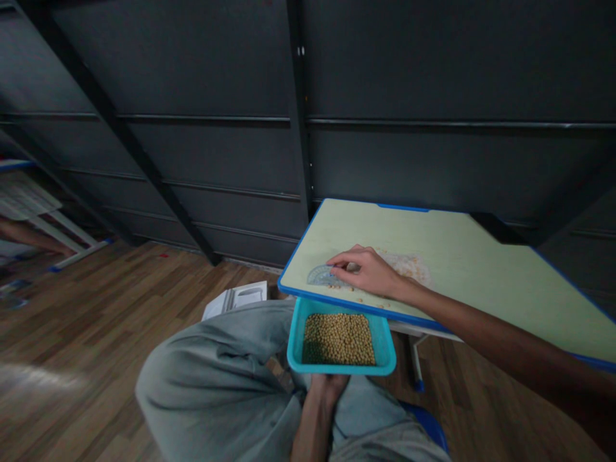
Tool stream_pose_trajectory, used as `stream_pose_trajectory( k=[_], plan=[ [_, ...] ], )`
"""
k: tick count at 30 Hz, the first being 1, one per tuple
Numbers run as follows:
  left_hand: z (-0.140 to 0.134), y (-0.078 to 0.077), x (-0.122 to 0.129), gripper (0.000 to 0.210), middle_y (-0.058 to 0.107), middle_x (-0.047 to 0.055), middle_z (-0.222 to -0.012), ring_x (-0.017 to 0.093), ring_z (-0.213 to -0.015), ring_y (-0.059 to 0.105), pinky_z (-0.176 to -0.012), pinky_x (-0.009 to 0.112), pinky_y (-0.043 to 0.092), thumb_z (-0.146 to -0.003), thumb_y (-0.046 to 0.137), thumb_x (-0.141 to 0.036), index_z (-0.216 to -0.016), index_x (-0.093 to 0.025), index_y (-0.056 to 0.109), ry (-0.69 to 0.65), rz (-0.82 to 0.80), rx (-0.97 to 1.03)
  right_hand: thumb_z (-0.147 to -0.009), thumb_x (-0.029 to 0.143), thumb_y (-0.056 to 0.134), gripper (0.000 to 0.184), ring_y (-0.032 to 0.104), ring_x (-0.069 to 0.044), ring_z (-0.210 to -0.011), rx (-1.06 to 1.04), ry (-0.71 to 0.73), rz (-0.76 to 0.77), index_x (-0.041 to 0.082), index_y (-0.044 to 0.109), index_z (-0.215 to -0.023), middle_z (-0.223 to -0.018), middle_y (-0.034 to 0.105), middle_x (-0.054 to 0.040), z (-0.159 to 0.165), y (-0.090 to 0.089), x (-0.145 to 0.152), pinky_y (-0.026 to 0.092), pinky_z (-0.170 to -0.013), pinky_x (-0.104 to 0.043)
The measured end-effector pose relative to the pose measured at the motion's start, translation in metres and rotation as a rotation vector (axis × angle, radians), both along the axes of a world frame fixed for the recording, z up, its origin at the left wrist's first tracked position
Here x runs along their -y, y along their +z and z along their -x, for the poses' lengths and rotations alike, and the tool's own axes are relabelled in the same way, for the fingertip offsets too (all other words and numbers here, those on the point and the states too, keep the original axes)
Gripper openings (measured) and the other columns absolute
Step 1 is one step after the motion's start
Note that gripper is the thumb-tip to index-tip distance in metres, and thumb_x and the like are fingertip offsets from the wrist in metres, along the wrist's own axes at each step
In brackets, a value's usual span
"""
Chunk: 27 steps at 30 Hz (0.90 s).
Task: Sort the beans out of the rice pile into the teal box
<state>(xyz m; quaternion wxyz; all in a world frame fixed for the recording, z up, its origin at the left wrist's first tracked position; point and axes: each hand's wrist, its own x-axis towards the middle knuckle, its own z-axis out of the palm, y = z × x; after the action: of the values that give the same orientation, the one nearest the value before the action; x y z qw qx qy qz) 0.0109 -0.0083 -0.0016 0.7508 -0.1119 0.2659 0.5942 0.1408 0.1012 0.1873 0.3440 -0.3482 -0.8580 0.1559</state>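
My left hand supports a turquoise plastic tray from below, its fingers mostly hidden under it. Inside lies a layer of dried soybeans. The tray is held above my lap, right by the desk's near edge. Over the desk, my right hand has thumb and fingers closed on a clear half-round protractor, which lies close to the near left corner. Several loose soybeans are scattered along the edge. Behind my right hand is a clear plastic bag with some beans in or on it.
The pale green desk has a blue rim and a dark slot at its far right. A dark panelled wall stands behind. On the wooden floor sits an open white box. At far left are another desk and a person's limb.
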Motion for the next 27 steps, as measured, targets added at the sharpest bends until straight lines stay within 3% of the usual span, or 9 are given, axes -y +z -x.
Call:
stream_pose_trajectory(
  k=[11, 18, 27],
  plan=[
    [-0.002, -0.006, 0.000, 0.039, 0.071, 0.006, -0.110, 0.022, -0.084, 0.070, -0.081, 0.044, 0.056, -0.089, 0.041, -0.019, -0.121, -0.028, 0.061, 0.033, 0.016, -0.040, -0.085, 0.024, 0.062, 0.021, 0.066, -0.014, -0.077, 0.007, 0.034, -0.050, 0.021, 0.072, -0.103, -0.083, 0.074, -0.0022, 0.001, 0.002, 0.005, 0.050, -0.080, -0.031],
    [-0.001, -0.005, -0.001, 0.035, 0.073, 0.007, -0.105, 0.022, -0.087, 0.069, -0.084, 0.043, 0.055, -0.092, 0.038, -0.028, -0.114, -0.027, 0.066, 0.034, 0.040, -0.025, -0.085, 0.024, 0.062, 0.021, 0.067, -0.014, -0.075, -0.022, 0.043, -0.019, 0.021, 0.072, -0.103, -0.082, 0.074, -0.0022, 0.001, -0.002, 0.006, 0.051, -0.079, -0.031],
    [-0.001, -0.008, -0.001, 0.031, 0.072, 0.006, -0.106, 0.022, -0.094, 0.068, -0.089, 0.046, 0.053, -0.089, 0.045, -0.028, -0.111, -0.027, 0.067, 0.015, -0.007, -0.025, -0.084, 0.025, 0.063, 0.021, 0.068, -0.013, -0.070, -0.058, 0.064, 0.052, 0.019, 0.073, -0.102, -0.080, 0.074, -0.0037, 0.004, 0.000, 0.011, 0.054, -0.069, -0.026]
  ],
)
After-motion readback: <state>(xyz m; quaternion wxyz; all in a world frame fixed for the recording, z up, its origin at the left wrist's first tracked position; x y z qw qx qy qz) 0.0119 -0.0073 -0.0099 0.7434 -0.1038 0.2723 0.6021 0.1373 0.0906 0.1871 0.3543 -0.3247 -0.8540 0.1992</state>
